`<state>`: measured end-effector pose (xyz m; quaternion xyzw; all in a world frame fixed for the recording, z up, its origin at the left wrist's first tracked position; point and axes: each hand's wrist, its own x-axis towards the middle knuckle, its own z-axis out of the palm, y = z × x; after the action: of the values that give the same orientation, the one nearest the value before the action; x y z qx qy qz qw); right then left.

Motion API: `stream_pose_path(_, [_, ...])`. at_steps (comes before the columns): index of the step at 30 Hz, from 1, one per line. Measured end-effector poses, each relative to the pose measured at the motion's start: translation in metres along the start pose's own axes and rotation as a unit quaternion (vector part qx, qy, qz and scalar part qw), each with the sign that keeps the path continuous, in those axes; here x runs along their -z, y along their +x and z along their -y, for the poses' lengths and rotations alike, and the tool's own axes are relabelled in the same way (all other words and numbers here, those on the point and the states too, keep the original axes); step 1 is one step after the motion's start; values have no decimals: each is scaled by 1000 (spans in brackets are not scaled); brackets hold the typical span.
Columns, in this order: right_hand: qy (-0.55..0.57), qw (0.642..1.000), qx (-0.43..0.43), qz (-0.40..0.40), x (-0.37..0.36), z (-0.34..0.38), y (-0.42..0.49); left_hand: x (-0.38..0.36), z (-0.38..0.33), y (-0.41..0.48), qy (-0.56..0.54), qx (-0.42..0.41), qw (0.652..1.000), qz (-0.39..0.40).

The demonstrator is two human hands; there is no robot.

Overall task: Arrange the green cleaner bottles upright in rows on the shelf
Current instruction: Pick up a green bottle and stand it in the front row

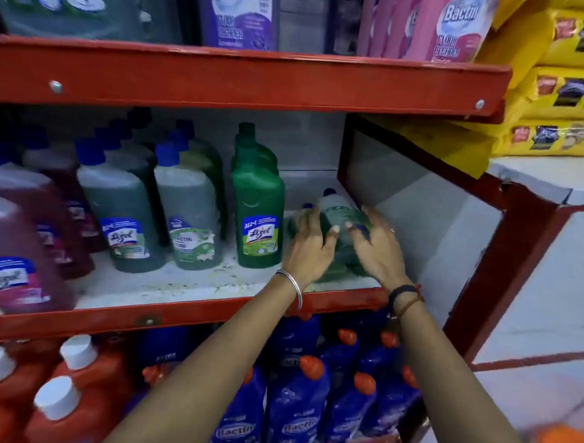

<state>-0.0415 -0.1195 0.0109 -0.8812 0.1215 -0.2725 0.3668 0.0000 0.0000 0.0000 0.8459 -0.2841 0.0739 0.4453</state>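
Note:
Small green cleaner bottles (339, 217) with dark blue caps are bunched together at the right end of the middle shelf (182, 286). My left hand (308, 246) grips the bunch from its left side, and my right hand (377, 244) grips it from the right. The bottles look tilted and are partly hidden under my fingers. Left of them, a dark green Lizol bottle (258, 212) stands upright at the head of a row. Further left are rows of paler green bottles (122, 206) with blue caps.
Red-pink cleaner bottles (12, 246) fill the shelf's left end. A glass side panel (422, 209) closes the right end, close to my right hand. The red shelf edge above (245, 79) overhangs. Blue and orange bottles fill the shelf below.

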Motion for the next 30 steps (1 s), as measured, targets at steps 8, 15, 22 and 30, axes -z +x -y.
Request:
stream_pose_path(8, [104,980,-159,60,4,-5,38,-25,-13,28,-55,142,988,25])
stream_pose_path(15, [292,924,-243,47,6,14,46,-15,-16,28,-207,171,963,-33])
stream_pose_path(22, [422,871,-235,86,2,35,13,8,-20,-19,-194,49,978,-56])
stream_pose_path(30, [530,820,-189,105,-37,64,-67,69,-2,-105,-61,-102,992,-48])
